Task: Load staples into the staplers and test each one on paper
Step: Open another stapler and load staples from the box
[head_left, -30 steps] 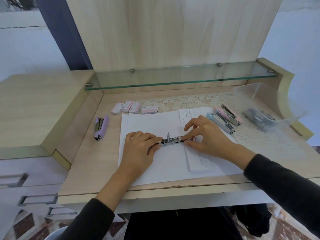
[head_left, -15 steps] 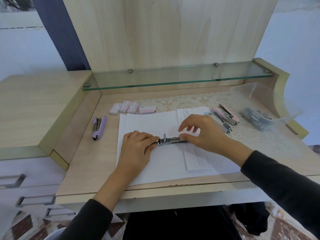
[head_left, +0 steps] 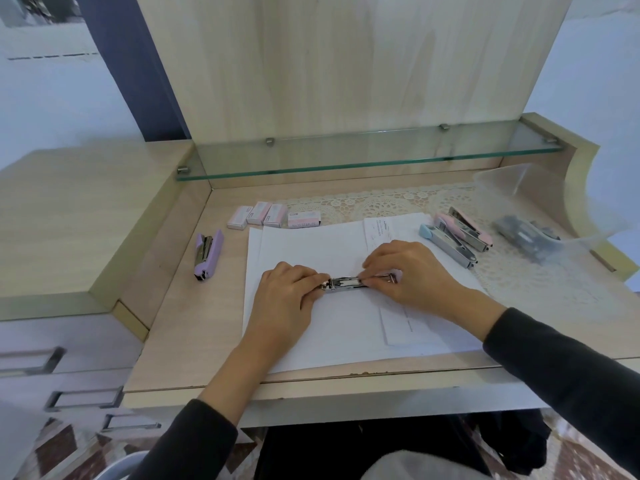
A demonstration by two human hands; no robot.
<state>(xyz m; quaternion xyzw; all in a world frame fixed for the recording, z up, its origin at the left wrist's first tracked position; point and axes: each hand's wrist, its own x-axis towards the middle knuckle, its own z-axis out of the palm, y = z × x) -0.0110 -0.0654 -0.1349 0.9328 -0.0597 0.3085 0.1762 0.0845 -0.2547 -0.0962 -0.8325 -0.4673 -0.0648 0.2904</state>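
Observation:
An opened metal stapler (head_left: 346,283) lies flat on white paper sheets (head_left: 311,251) in the middle of the desk. My left hand (head_left: 287,299) grips its left end with curled fingers. My right hand (head_left: 408,271) pinches the stapler's right part, fingertips on the metal channel. A purple stapler (head_left: 207,254) lies to the left of the paper. A blue stapler (head_left: 446,244) and a pink stapler (head_left: 465,230) lie at the right. Several small pink staple boxes (head_left: 272,216) stand in a row behind the paper.
A clear plastic bag (head_left: 530,223) with dark staplers in it lies at the far right on a lace mat (head_left: 381,202). A glass shelf (head_left: 346,161) spans the back. A raised wooden top (head_left: 86,216) flanks the desk on the left.
The upright metal piece on the stapler has gone down flat. My right hand has shifted slightly right along the stapler, and its fingers now pinch the channel. My left hand has kept its hold.

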